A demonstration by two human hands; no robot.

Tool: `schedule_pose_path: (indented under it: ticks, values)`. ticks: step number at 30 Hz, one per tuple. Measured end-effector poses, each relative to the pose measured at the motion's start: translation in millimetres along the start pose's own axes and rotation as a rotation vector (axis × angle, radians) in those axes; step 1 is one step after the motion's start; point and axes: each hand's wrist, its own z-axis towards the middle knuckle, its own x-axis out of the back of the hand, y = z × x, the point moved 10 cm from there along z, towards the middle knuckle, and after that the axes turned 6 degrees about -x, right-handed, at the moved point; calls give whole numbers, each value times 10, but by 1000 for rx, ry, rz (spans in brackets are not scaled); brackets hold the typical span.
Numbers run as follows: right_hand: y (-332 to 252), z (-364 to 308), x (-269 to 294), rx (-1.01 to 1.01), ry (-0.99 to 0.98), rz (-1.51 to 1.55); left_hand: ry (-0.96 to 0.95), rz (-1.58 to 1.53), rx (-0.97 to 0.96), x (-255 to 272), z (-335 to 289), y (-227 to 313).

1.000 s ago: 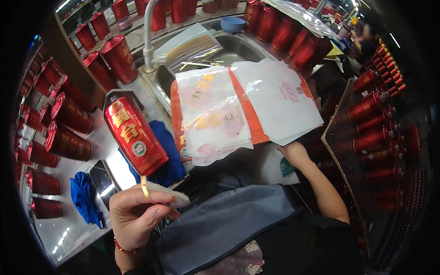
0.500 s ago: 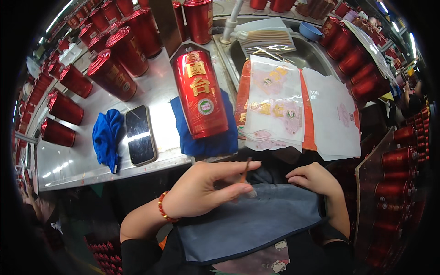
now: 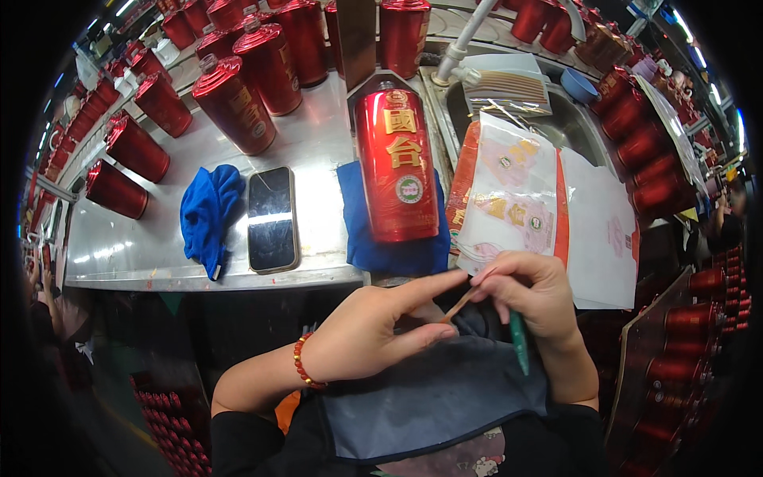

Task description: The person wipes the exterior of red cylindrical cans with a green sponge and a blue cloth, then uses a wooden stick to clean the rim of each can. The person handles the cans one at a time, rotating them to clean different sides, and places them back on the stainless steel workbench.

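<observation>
A thin brown stick (image 3: 461, 304) spans my two hands in front of the apron. One end meets the thumb of my left hand (image 3: 373, 330), whose index finger stretches over it. The other end is pinched in the fingertips of my right hand (image 3: 536, 290). A slim green pointed tool (image 3: 519, 342) also hangs tip down from my right hand. Beyond them, a red bottle with gold characters (image 3: 400, 191) lies on a folded blue cloth (image 3: 366, 246). White printed sheets (image 3: 513, 191) lie to its right, overlapping orange-red backing.
A phone (image 3: 272, 226) and a crumpled blue cloth (image 3: 208, 219) lie on the metal table (image 3: 318, 270). Several red bottles (image 3: 230, 103) stand at the far left. A sink (image 3: 584, 127) with a blue bowl (image 3: 579, 85) is at the back right; bottles (image 3: 683, 330) fill a rack at right.
My right hand has risen from my lap to the stick at my left hand, and the green tool now shows in it. The whole view has shifted slightly.
</observation>
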Motion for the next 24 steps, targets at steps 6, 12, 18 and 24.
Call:
schedule_pose_path:
  ticks: [6,12,18,24]
  values:
    - [8,-19,498,89,239,137,119,-180,121,252,-158,-187]
    - [228,-54,801,63,321,146,210,-167,124,453,-177,-225]
    - [-471,-325,845,381,733,-595,263,18,-51,538,-63,-46]
    - [-554,332,-474,263,-161,-606,204,226,-221,466,139,240]
